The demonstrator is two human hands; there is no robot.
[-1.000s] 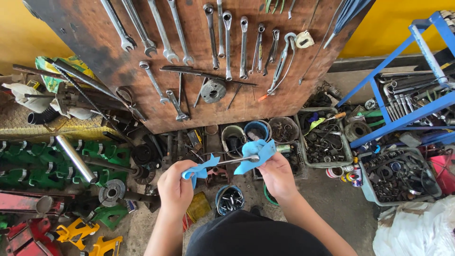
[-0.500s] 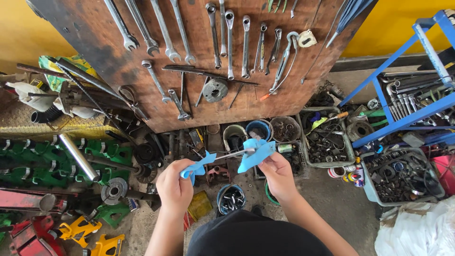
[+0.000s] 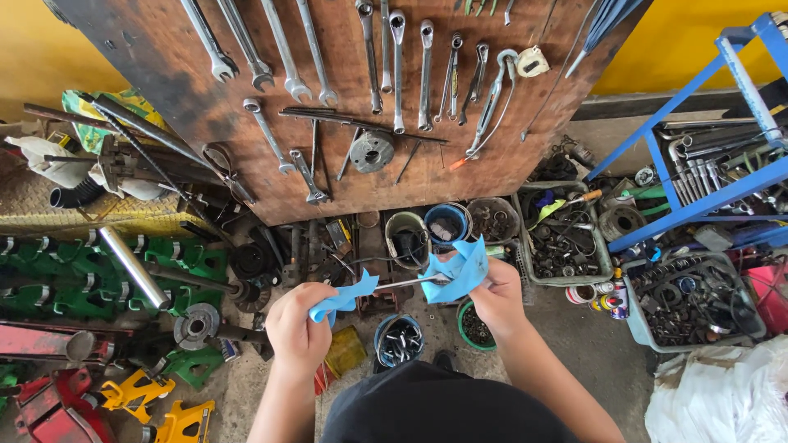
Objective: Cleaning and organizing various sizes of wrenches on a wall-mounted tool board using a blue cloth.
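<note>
Blue rag (image 3: 456,271) wraps one end of a thin metal tool (image 3: 408,283) in my right hand (image 3: 495,297), fingers pinched around it. My left hand (image 3: 299,328) is fisted on the tool's other end, blue-wrapped too. Both sit above tubs of parts (image 3: 400,340), below the wooden board (image 3: 345,156) hung with wrenches (image 3: 397,66).

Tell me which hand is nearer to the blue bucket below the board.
Right. The right hand sits just below-right of the blue bucket; the left hand is farther away, down to its left.
</note>
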